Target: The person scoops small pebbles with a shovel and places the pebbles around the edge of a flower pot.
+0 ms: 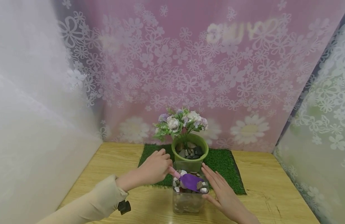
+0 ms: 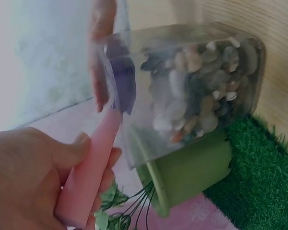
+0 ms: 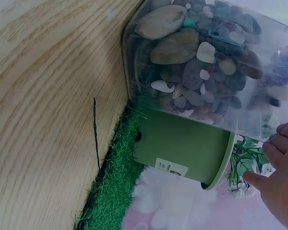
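- scoop (image 1: 191,181): purple blade, pink handle, sits at the mouth of the clear box, blade inside the walls, above the main heap of pebbles
- long axis in head view slants from upper left to lower right; handle end at the left hand, blade points to the person's right and a little back toward them
- brown and white stones show at the blade's front edge; can't tell if they lie on it or past it
- left hand (image 1: 154,168) grips the pink handle, thumb along one side, fingers curled round the other
- right hand (image 1: 224,196) holds nothing, fingers fairly straight, fingertips touching the box's right rim
- clear box (image 1: 177,203): upright on the table, near side toward the person
- pebbles (image 3: 192,76) in the clear box: grey, brown, white, one small green piece, mixed sizes
- green pot (image 2: 194,170) just behind the box, white label (image 3: 171,166) on its side
- dark and brown stones (image 1: 198,151) inside the pot, flowers (image 1: 173,123) in white and lilac rising from them
- turf mat (image 1: 227,168) under the pot
- wood-grain table (image 1: 273,186) below everything
- pink floral backdrop (image 1: 186,77) behind, pale sheets (image 1: 35,109) at both sides
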A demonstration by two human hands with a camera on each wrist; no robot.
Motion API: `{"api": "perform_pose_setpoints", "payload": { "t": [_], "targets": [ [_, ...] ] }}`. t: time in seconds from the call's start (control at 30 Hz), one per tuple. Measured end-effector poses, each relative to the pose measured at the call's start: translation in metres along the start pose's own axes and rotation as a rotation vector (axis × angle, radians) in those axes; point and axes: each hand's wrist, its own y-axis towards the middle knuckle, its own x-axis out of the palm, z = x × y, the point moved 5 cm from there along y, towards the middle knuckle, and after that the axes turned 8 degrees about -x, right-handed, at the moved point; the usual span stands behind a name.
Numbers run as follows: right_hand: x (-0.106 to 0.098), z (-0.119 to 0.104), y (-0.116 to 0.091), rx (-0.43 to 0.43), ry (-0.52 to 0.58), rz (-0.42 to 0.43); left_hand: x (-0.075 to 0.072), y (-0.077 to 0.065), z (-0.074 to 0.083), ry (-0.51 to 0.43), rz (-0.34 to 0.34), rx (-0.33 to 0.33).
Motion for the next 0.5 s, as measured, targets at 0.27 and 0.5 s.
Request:
{"api": "perform_pose_setpoints", "payload": {
  "t": [0.27, 0.5],
  "targets": [
    [0.000, 0.000, 0.000, 0.001, -0.009, -0.015, 0.011, -0.003, -0.006, -0.038, 0.024, -0.012],
    [0.000, 0.000, -0.001, 0.006, -0.005, -0.009, 0.015, -0.010, -0.020, -0.168, 0.055, -0.026]
  ]
}}
